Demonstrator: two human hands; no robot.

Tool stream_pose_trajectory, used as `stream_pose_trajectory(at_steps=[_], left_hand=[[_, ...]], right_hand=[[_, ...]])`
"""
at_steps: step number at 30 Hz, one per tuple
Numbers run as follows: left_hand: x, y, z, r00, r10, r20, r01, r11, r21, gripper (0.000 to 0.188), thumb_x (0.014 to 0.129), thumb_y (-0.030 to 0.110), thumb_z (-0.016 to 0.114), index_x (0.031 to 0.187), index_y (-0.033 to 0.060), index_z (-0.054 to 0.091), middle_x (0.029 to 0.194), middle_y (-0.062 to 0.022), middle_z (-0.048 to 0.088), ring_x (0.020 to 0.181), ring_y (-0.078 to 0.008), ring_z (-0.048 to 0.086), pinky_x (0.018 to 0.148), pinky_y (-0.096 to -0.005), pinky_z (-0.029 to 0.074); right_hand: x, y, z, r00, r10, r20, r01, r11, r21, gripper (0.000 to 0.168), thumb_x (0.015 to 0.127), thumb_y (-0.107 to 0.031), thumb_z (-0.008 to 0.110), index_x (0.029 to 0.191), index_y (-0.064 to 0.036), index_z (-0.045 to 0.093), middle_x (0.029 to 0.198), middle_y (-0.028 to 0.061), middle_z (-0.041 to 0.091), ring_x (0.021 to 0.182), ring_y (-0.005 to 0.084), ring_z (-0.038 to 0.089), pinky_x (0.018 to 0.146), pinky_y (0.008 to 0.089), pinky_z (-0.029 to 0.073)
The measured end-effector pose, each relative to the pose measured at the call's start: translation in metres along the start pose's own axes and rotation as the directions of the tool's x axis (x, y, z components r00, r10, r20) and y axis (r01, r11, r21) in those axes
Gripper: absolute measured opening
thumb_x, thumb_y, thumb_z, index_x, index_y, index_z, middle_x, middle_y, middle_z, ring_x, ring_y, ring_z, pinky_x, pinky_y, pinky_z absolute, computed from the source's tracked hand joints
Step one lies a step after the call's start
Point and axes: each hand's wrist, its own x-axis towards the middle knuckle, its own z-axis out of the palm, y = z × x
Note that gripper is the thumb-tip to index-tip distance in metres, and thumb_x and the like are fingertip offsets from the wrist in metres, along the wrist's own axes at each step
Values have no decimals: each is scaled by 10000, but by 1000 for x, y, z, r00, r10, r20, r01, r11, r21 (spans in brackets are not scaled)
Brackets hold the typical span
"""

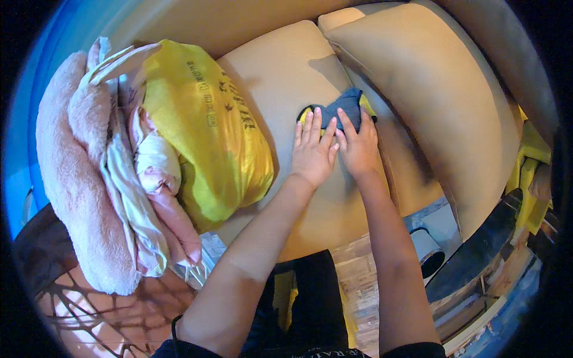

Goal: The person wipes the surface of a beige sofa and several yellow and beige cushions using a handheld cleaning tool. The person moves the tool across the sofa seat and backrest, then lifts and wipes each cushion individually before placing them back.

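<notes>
On the tan sofa seat (277, 62) lies a small dark grey-blue cloth item with yellow ends (342, 107), perhaps a sock. My left hand (314, 147) rests on its left and lower part, palm down, fingers apart. Beside it, my right hand (360, 143) lies palm down on the right part, its fingertips on the cloth. The two thumbs are close together. Neither hand is closed around the item, and the fingers cover part of it.
A full yellow cloth bag (201, 125) with dark printing stands to the left, beside a pile of pink and white fluffy bedding (85, 179). A large tan cushion (429, 89) is at the right. Below it, a white cylindrical object (425, 253) stands near the wood-patterned floor (358, 286).
</notes>
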Motion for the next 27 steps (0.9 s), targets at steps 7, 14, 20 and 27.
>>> stream_pose_trajectory(at_steps=[7,14,20,27], left_hand=[[-132,15,8,994,-24,105,28,999,-44,673,958,325,633,1565,147,403,1653,-270,210,1538,-435,204,1233,-589,178],[-182,13,-9,968,-103,230,115,993,-41,669,964,289,637,1571,156,388,1672,-226,189,1563,-373,160,1261,-526,148],[-76,-7,-8,947,-319,39,321,933,-160,603,984,198,571,1555,97,405,1659,-277,172,1544,-440,163,1242,-546,189],[29,-38,-16,859,-503,-101,505,863,-6,565,1034,247,495,1573,122,381,1667,-295,99,1550,-460,91,1246,-569,140]], right_hand=[[-117,-28,-19,994,9,108,-12,1000,26,542,884,-214,747,1405,-290,619,1583,271,342,1455,490,328,1183,571,298],[-171,-57,-6,993,38,116,-30,997,-68,514,906,-282,733,1407,-318,620,1613,278,289,1459,513,303,1164,586,312],[-51,-60,24,997,13,70,-7,997,-78,509,914,-303,718,1407,-366,610,1602,277,299,1452,529,291,1163,617,290],[83,-59,42,983,-126,136,126,992,2,467,933,-305,686,1393,-364,628,1632,265,248,1495,492,228,1203,599,211]])
